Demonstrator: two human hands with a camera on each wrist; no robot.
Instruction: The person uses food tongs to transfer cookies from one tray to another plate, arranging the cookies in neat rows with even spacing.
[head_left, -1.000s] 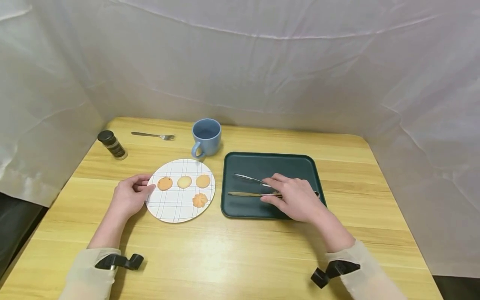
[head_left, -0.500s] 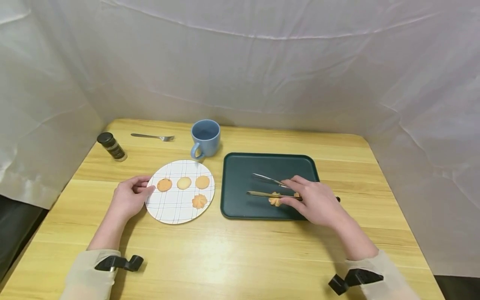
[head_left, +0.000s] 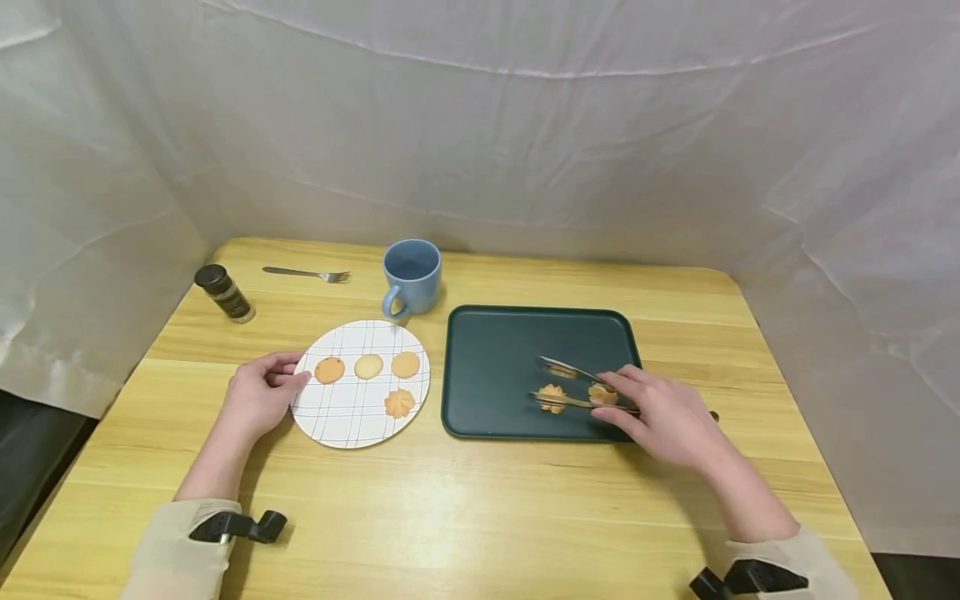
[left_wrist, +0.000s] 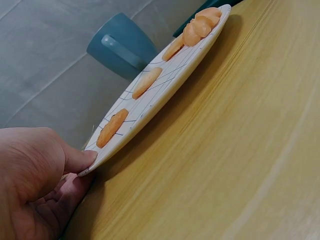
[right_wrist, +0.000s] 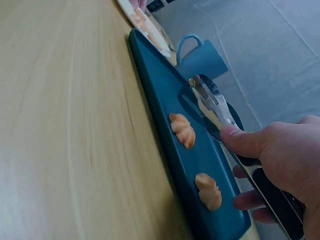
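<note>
My left hand (head_left: 258, 396) pinches the left rim of a round white plate (head_left: 352, 425) with thin dark checked lines. On it lie three round cookies in a row and one flower-shaped cookie (head_left: 400, 403). My right hand (head_left: 667, 417) holds metal tongs (right_wrist: 212, 102) with a dark handle, their arms spread apart, above a dark green tray (head_left: 487, 358). On the tray sit two flower-shaped cookies, one farther left (right_wrist: 182, 131) and one nearer my hand (right_wrist: 208, 192). Nothing is between the tongs' tips in the right wrist view.
Behind the plate stands a blue mug (head_left: 411, 279), its handle toward the plate. A fork (head_left: 306, 273) lies at the back left, near a black-capped seasoning jar (head_left: 225, 293). Pale cloth (head_left: 525, 150) hangs behind the wooden table (head_left: 420, 517).
My right hand has drawn the tongs to the right and slightly toward me across the tray, uncovering the two flower-shaped cookies there. The left hand and plate stay put.
</note>
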